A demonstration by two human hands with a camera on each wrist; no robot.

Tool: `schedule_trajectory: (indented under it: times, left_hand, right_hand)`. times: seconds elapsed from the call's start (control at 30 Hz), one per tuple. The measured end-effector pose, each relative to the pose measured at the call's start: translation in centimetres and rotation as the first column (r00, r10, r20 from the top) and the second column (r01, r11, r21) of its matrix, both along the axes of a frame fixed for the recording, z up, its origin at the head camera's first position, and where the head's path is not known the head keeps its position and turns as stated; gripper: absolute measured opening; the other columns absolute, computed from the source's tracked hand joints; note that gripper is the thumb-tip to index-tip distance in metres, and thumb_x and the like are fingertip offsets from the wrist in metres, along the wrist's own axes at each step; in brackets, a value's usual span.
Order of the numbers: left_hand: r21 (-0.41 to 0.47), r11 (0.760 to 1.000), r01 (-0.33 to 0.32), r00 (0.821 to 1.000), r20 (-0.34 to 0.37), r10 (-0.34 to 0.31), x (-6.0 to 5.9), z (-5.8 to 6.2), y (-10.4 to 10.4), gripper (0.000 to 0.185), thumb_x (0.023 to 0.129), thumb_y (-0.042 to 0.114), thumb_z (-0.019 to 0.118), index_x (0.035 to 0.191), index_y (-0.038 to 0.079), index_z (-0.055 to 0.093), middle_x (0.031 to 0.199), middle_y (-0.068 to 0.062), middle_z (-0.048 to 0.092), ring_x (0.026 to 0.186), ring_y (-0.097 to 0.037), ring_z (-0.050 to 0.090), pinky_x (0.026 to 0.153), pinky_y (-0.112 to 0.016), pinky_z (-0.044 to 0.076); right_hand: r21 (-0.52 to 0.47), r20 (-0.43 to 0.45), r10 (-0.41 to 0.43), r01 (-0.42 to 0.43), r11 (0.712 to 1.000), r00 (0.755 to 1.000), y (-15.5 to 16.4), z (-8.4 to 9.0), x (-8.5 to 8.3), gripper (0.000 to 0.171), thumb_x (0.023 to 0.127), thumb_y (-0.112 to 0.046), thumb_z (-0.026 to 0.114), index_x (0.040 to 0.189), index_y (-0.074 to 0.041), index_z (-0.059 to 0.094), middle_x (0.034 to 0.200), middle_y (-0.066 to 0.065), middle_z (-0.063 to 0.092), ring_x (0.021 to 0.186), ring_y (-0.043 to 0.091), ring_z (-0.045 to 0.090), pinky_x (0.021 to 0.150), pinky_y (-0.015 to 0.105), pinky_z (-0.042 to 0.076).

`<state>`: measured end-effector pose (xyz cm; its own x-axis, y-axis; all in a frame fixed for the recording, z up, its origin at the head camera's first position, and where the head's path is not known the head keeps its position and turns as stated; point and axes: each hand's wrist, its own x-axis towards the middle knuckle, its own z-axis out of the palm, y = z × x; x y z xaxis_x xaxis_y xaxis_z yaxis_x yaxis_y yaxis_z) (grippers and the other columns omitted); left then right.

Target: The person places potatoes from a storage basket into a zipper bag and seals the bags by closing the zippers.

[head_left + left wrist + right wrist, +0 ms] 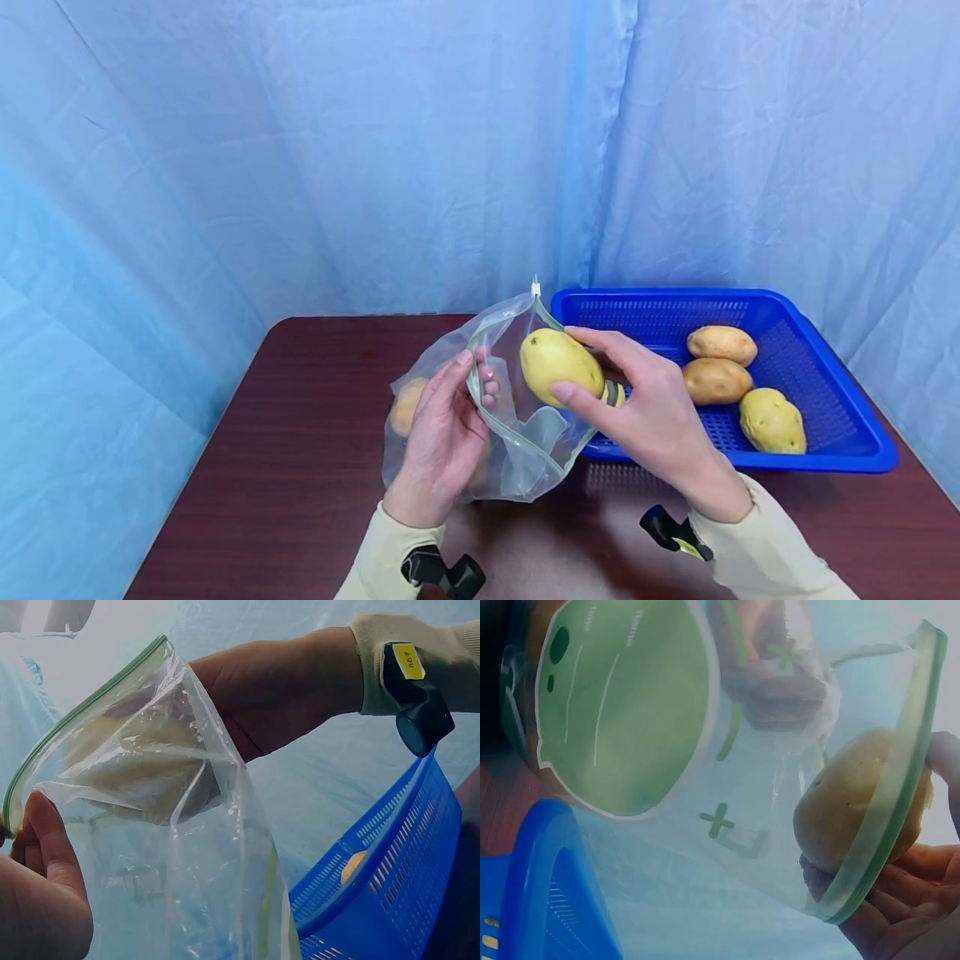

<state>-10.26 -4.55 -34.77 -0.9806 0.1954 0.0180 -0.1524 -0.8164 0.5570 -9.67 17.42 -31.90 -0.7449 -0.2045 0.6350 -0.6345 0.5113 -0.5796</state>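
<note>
My left hand (447,437) pinches the green-edged rim of a clear zip bag (517,479), whose mouth gapes toward the right. Between thumb and fingers, my right hand (660,417) grips a yellow potato (557,362) at that mouth. In the right wrist view the potato (847,802) shows through the clear plastic, partly behind the green zip strip. A big green label (637,712) covers part of the bag. Another potato (407,406) lies inside the bag, seen through its left side; the bag's lower contents are partly hidden by my left hand.
On the right of the dark brown table (300,467) stands a blue perforated basket (847,461). It holds a tan potato (722,345), a second one (716,381) and a lumpy yellow one (772,422). Pale blue curtains (420,150) hang behind the table.
</note>
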Motion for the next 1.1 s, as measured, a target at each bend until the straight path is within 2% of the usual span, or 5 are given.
schedule_trajectory:
  times: [0.2, 0.43, 0.8, 0.93, 1.1]
  left_hand:
    - [0.002, 1.0, 0.006, 1.0, 0.005, -0.006, -0.1, 0.1, -0.1, 0.02, 0.109, 0.015, 0.053, 0.109, 0.008, 0.072, 0.086, -0.001, 0.07, 0.074, -0.008, 0.069, 0.073, -0.016, 0.06]
    - [0.0, 1.0, 0.0, 1.0, 0.023, 0.0, -0.1, 0.3, -0.1, 0.019, 0.108, 0.016, 0.055, 0.11, 0.008, 0.072, 0.087, -0.002, 0.069, 0.075, -0.009, 0.067, 0.074, -0.016, 0.059]
    - [0.013, 1.0, 0.009, 1.0, 0.006, -0.009, -0.2, 0.4, -0.5, 0.017, 0.108, 0.017, 0.057, 0.111, 0.007, 0.071, 0.088, -0.002, 0.068, 0.075, -0.009, 0.067, 0.074, -0.016, 0.059]
    - [0.023, 1.0, 0.0, 1.0, -0.018, 0.0, -0.5, 0.5, -0.8, 0.02, 0.108, 0.016, 0.055, 0.107, 0.006, 0.072, 0.085, -0.001, 0.068, 0.073, -0.008, 0.067, 0.069, -0.014, 0.058]
    - [0.032, 0.999, -0.019, 0.999, -0.041, 0.02, -0.8, 0.6, -1.3, 0.021, 0.108, 0.016, 0.056, 0.103, 0.006, 0.074, 0.082, -0.001, 0.069, 0.071, -0.009, 0.066, 0.066, -0.013, 0.057]
  right_hand:
    - [0.1, -0.024, -0.09, 0.092, 0.991, 0.996, -0.3, 0.0, -0.2, 0.053, 0.083, -0.025, 0.088, 0.13, -0.01, 0.07, 0.12, 0.001, 0.073, 0.09, 0.01, 0.066, 0.075, 0.012, 0.053]
    - [0.184, -0.049, -0.135, 0.142, 0.973, 0.99, -0.8, 0.0, -0.3, 0.054, 0.083, -0.036, 0.087, 0.128, -0.01, 0.07, 0.115, 0.002, 0.074, 0.087, 0.012, 0.067, 0.064, 0.032, 0.056]
    - [0.306, 0.053, -0.187, 0.162, 0.938, 0.981, -1.4, 0.7, -0.4, 0.059, 0.087, -0.051, 0.081, 0.127, -0.008, 0.07, 0.105, 0.005, 0.074, 0.079, 0.017, 0.067, 0.059, 0.033, 0.052]
    - [0.25, 0.132, -0.114, 0.078, 0.965, 0.985, -1.3, 0.7, -0.7, 0.05, 0.092, -0.045, 0.078, 0.128, -0.01, 0.07, 0.114, 0.003, 0.075, 0.088, 0.014, 0.074, 0.071, 0.035, 0.062]
    - [0.076, -0.009, -0.059, 0.06, 0.995, 0.998, -0.4, 0.1, -1.0, 0.025, 0.094, -0.016, 0.078, 0.118, -0.009, 0.075, 0.105, -0.001, 0.076, 0.088, 0.009, 0.073, 0.078, 0.018, 0.059]
